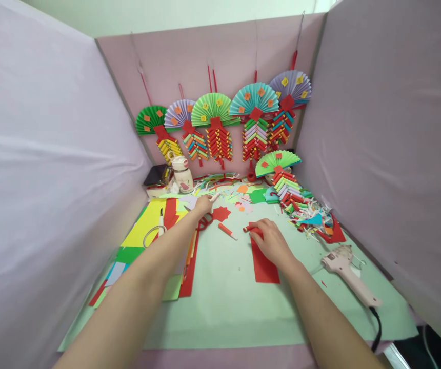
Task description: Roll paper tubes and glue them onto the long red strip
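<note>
My left hand reaches to the back middle of the table, its fingers closed around a short white stick-like object. Red-handled scissors lie beneath that wrist, partly hidden by it. My right hand pinches a small rolled red paper tube with a yellowish band. Under this hand lies a red paper rectangle, its upper part covered. Between the hands are an orange pen-like tool with a pale tip and a jagged red paper piece.
Coloured paper sheets are stacked at left with a craft knife and tape ring. A glue gun lies at right, near a paper-scrap pile. Behind stand a white jar and hanging paper fans.
</note>
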A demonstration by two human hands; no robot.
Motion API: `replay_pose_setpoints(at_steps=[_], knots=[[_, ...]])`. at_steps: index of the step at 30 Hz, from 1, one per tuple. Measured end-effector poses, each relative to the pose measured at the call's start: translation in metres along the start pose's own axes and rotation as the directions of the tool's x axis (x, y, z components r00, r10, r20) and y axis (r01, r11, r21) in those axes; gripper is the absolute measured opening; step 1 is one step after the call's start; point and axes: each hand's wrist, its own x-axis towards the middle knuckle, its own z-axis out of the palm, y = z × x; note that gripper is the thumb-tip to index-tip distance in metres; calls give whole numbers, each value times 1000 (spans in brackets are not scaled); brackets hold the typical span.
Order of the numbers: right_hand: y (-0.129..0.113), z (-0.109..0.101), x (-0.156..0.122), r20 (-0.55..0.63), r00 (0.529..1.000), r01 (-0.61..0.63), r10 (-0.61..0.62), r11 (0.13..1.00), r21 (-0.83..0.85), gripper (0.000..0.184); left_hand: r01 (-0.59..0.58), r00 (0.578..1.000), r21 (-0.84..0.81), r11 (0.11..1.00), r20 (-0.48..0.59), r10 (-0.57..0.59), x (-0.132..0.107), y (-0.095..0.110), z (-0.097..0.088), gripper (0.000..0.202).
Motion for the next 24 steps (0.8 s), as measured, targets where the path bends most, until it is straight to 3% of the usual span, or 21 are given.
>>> replay_pose_setpoints(at_steps=[6, 9, 11, 13, 16, 19, 22, 24], knots=[[-10, -5, 0, 30, 999, -11, 10, 1000, 23, 20, -78, 994, 172, 982, -61, 89, -1, 0, 11, 36], [-23, 0, -4, 158, 987, 19, -22, 1000, 24, 17, -214, 977, 261, 941, 73, 202, -4, -2, 11, 40], [-33, 6, -10, 284, 957, 64, -66, 998, 19, 15, -280, 958, 335, 899, 163, 238, -7, -1, 7, 45], [-42, 13, -16, 386, 912, 143, -136, 990, 9, 13, -288, 956, 387, 876, 178, 236, -14, 2, 3, 43], [-50, 20, -24, 444, 873, 228, -202, 974, -5, 12, -300, 951, 397, 868, 54, 304, -42, 7, 4, 33], [-52, 21, -31, 419, 872, 267, -254, 963, 28, 10, -360, 913, 307, 881, -79, 401, -86, 8, 22, 23], [-52, 20, -35, 398, 881, 237, -257, 966, 98, 6, -304, 917, 218, 927, -196, 347, -124, 7, 49, 20], [-53, 20, -37, 415, 882, 183, -222, 974, 132, 4, -257, 928, 193, 947, -223, 298, -135, 6, 61, 19]])
